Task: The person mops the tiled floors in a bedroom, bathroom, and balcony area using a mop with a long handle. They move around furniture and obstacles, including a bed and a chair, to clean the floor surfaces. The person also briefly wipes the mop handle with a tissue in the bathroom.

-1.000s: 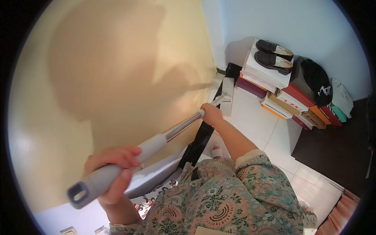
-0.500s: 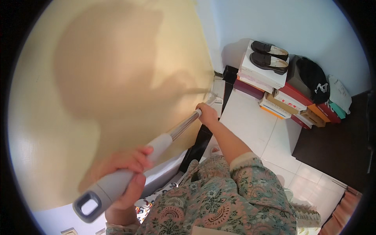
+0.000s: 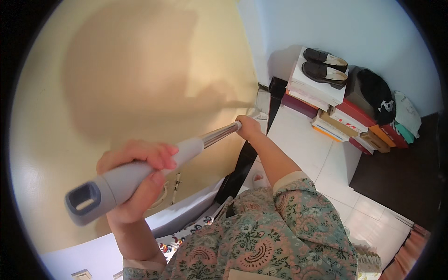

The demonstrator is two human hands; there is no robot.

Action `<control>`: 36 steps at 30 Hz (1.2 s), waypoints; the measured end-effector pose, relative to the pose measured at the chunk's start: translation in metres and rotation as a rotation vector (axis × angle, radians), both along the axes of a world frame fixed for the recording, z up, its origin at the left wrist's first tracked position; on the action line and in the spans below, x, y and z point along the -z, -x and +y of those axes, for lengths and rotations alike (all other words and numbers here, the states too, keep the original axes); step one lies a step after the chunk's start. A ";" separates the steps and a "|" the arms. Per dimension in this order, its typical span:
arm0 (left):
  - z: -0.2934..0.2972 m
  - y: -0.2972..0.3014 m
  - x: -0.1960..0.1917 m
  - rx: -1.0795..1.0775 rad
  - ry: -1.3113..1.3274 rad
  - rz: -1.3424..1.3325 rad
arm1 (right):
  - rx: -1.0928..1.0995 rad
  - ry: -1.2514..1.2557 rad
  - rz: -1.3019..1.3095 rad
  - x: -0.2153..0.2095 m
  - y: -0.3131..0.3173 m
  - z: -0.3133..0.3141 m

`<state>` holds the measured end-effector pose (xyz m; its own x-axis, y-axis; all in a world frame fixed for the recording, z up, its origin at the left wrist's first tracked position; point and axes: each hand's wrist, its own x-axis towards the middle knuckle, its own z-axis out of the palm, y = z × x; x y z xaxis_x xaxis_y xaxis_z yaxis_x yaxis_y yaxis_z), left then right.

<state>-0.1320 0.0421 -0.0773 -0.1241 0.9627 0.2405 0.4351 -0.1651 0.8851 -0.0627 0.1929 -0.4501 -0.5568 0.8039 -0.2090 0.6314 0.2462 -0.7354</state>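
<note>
A long pole with a grey plastic grip point(image 3: 186, 151) and a shiny metal shaft point(image 3: 218, 136) slants across the view, its looped end toward the lower left. My left hand point(image 3: 135, 179) is wrapped round the grip near that end. Farther along, my right hand point(image 3: 248, 129) is closed round the metal shaft. Beyond it, low in the corner by the wall, lies a pale flat piece point(image 3: 262, 103); whether it is the pole's head is hard to make out, though it resembles a flat mop.
A cream panel point(image 3: 210, 56) stands close on my left. Black loafers point(image 3: 324, 70) sit on stacked shoe boxes point(image 3: 317, 91) by the far wall, beside a black bag point(image 3: 375, 91). White floor tiles point(image 3: 298, 140) run to a dark brown surface point(image 3: 401, 168) at right.
My left hand has lifted the grip end up and to the left. My right hand keeps its hold on the shaft in nearly the same place.
</note>
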 end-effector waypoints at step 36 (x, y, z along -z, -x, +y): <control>0.185 0.039 0.032 -0.234 -0.786 -0.368 | 0.328 -0.464 0.191 -0.164 -0.156 0.276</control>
